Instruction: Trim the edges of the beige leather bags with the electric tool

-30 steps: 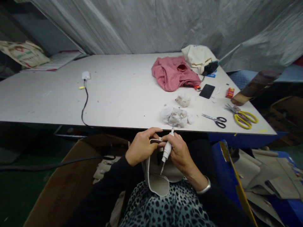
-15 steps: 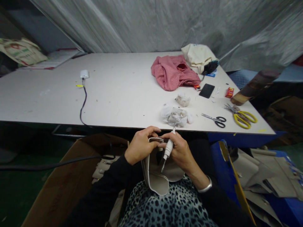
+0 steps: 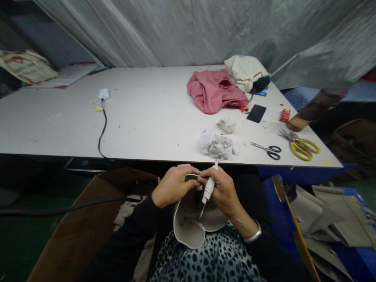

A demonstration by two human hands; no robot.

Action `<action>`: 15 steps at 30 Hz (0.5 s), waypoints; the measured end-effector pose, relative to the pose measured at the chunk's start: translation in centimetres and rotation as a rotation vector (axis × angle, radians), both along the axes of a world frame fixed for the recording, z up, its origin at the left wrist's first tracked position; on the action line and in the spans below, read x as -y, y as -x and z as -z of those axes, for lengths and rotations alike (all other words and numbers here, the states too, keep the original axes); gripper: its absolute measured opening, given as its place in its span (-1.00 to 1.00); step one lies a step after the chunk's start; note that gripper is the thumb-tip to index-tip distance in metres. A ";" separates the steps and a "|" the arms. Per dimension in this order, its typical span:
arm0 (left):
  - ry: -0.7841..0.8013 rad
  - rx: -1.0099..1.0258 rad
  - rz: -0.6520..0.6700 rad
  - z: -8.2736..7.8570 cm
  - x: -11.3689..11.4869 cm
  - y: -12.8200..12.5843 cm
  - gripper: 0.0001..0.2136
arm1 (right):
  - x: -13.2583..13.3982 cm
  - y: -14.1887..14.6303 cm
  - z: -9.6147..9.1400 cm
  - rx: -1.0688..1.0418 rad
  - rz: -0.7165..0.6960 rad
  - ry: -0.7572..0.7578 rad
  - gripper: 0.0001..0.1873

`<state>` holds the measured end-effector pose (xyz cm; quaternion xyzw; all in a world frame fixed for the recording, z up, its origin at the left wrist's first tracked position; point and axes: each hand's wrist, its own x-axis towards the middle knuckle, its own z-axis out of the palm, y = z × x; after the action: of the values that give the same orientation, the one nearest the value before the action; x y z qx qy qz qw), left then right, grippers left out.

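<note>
Over my lap hangs a beige leather-like piece (image 3: pixel 190 234), its panel curved and its lower edge rounded. My left hand (image 3: pixel 172 187) is closed on its upper edge, thumb and fingers pinching. Close beside it, my right hand (image 3: pixel 226 194) is closed around a slim tool with a white wrapped handle (image 3: pixel 208 190). A thin metal tip points down from that handle, over the piece's inner side. The right fingertips also meet the piece's upper edge, right by the left fingertips. What lies between the fingertips is too small to make out.
On the white table (image 3: pixel 141 117) lie crumpled plastic-wrapped lumps (image 3: pixel 219 145), black scissors (image 3: pixel 268 150), yellow-handled scissors (image 3: pixel 302 147) and a pink cloth (image 3: pixel 211 90). A cardboard box (image 3: pixel 70 231) stands left; a blue bin (image 3: pixel 276 219) with beige pieces (image 3: pixel 346 223) stands right. A black cable (image 3: pixel 102 133) crosses the table edge.
The beige piece's lower part has swung slightly left and opened wider. Both hands keep their grip, and the left hand has shifted a little down and left.
</note>
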<state>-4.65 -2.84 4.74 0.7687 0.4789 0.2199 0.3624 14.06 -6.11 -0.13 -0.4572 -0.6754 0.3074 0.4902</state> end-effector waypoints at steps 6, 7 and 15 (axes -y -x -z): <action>0.058 0.108 -0.041 1.0 -1.2 0.1 -0.85 | -0.6 -1.5 0.6 -0.130 -0.060 0.006 -0.79; 0.069 0.121 -0.069 1.2 -1.6 0.4 -0.86 | -0.8 -2.2 0.8 -0.152 -0.028 0.001 -0.73; 0.364 0.588 -0.375 2.6 -6.1 10.4 -0.75 | -3.1 -8.8 2.2 -0.117 0.387 0.061 -0.72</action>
<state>-15.10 3.24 2.19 0.4953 0.5179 0.4045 0.5682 22.81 -3.01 -2.31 -0.5744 -0.5356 0.2539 0.5645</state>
